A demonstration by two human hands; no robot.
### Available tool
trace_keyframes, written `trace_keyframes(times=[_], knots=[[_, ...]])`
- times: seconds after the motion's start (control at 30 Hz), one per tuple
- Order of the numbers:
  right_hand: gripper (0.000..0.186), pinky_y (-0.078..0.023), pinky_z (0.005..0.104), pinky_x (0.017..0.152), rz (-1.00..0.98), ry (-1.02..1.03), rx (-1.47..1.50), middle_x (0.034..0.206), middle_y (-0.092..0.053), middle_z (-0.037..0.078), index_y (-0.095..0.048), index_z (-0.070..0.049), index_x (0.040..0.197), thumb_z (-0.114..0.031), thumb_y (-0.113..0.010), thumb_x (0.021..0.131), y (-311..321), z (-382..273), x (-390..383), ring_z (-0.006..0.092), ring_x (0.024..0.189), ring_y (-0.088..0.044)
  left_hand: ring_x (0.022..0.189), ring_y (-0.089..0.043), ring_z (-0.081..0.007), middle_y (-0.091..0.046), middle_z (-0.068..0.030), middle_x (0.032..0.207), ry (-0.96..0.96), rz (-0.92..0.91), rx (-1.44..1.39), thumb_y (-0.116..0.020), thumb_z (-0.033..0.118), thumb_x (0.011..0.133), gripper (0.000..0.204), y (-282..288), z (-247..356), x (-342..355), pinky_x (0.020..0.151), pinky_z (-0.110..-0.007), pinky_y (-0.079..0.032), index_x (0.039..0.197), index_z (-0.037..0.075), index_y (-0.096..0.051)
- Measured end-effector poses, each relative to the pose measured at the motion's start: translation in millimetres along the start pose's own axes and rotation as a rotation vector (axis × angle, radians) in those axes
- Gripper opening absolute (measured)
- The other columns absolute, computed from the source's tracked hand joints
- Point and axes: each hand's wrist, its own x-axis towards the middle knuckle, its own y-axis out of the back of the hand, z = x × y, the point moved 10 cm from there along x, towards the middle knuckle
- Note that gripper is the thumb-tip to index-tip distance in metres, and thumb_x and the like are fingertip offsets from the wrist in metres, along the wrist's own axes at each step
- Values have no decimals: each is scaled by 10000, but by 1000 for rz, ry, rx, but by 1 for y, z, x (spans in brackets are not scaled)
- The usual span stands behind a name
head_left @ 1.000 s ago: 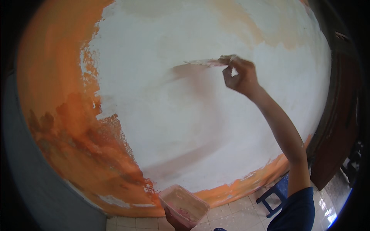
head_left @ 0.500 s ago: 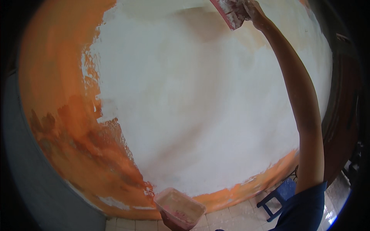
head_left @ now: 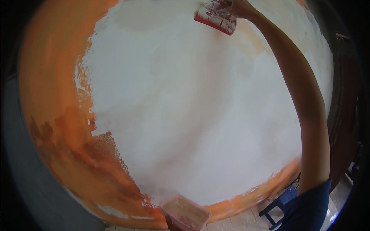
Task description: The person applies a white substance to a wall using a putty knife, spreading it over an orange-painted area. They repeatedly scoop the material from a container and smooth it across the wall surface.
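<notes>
Near the top of the picture my right hand (head_left: 235, 8) grips a wide red-edged spreader (head_left: 214, 21) smeared with white paste, its blade against the white-coated part of the wall (head_left: 177, 88). At the bottom my left hand (head_left: 172, 224) holds a pale pink, translucent rectangular plastic tub (head_left: 185, 211) with paste residue inside; most of that hand is hidden under it. Bare or roughly covered orange wall (head_left: 58, 84) borders the white area on the left and along the bottom.
A grey wall (head_left: 17, 154) stands at the left. A blue plastic stool (head_left: 271, 215) is on the pale tiled floor (head_left: 243, 219) at lower right, beside my arm. A dark brown panel (head_left: 343, 127) lines the far right.
My right hand has risen from mid-wall to the top, then shifted left, and the spreader's face has turned into view. My left hand and the tub have stayed low, moving slightly.
</notes>
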Motion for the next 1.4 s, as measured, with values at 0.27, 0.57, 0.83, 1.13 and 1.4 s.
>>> trace_keyframes(times=[0.27,0.57,0.83,1.13,1.4], knots=[[455,-494,397,597,113,98,-198,728,-636,198,-683,-37,767,-461,-743,615,3,-3,54,320,650,-621,1188,-388,-327,-387,-96,1329,8,18,-102,-427,652,798,730,27,-10,18,950,-564,-344,1354,192,-321],[473,-487,407,634,499,15,-151,761,-620,226,-642,12,708,-431,-769,599,70,8,55,342,729,-616,1201,-378,-337,-389,-93,1332,-24,74,-97,-446,643,792,730,16,-11,6,949,-577,-340,1349,186,-330],[208,-459,439,677,757,183,-33,821,-600,228,-583,-1,879,-21,-567,673,106,-16,-3,400,806,-578,1189,-389,-346,-407,-108,1308,-60,52,-52,-500,625,778,743,-10,-10,-7,952,-586,-339,1332,155,-345],[225,-499,372,631,470,419,-187,754,-635,132,-659,-75,870,-99,-579,661,-3,-84,-44,279,681,-618,1174,-401,-353,-415,-109,1292,-24,74,-42,-489,633,776,743,-14,-23,-16,947,-599,-339,1329,158,-348],[371,-519,383,631,111,425,47,841,-650,127,-655,-87,987,25,-569,644,-26,-132,-177,304,740,-623,1167,-412,-330,-431,-101,1275,-82,245,45,-471,617,798,704,8,-8,-34,956,-550,-354,1317,154,-365]])
